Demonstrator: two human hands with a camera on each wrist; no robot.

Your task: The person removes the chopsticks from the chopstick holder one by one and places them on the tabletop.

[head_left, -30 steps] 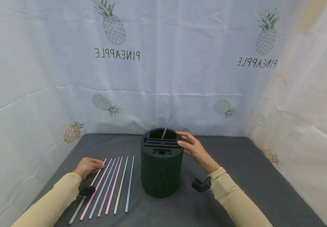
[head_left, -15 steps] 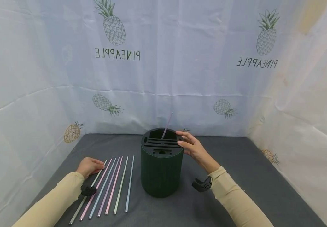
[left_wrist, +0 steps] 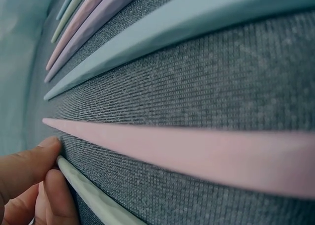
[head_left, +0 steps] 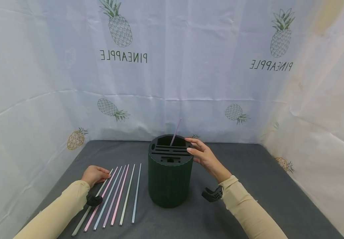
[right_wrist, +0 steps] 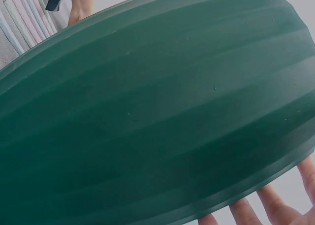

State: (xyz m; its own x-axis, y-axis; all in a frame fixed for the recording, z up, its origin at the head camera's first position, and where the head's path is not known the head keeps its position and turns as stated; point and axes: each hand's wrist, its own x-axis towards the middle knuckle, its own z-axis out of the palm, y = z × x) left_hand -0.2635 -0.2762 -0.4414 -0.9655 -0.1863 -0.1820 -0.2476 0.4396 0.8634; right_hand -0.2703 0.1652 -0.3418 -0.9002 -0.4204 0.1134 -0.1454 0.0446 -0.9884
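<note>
My left hand [head_left: 95,175] is at the far, thin end of a pale green chopstick [head_left: 82,221] on the left of the table. Thumb and index finger pinch its tip, as the left wrist view shows close up. Just right of it lies a pink chopstick [left_wrist: 172,146], apart from the fingers. My right hand [head_left: 205,157] rests against the right side of a dark green utensil holder [head_left: 169,182], its fingers spread at the top rim. One pink-purple chopstick [head_left: 176,130] leans upright in the holder's rear opening; its lower part is hidden.
More pastel chopsticks, such as a light blue one [head_left: 136,199], lie in a fanned row between the left hand and the holder. The holder's slotted lid [head_left: 170,151] faces up. Grey cloth [head_left: 234,205] covers the table, with a pineapple-print curtain [head_left: 201,76] behind.
The left hand has shifted slightly right, and the far tip of the pale green chopstick has moved a little with it. The right hand and holder have stayed in place.
</note>
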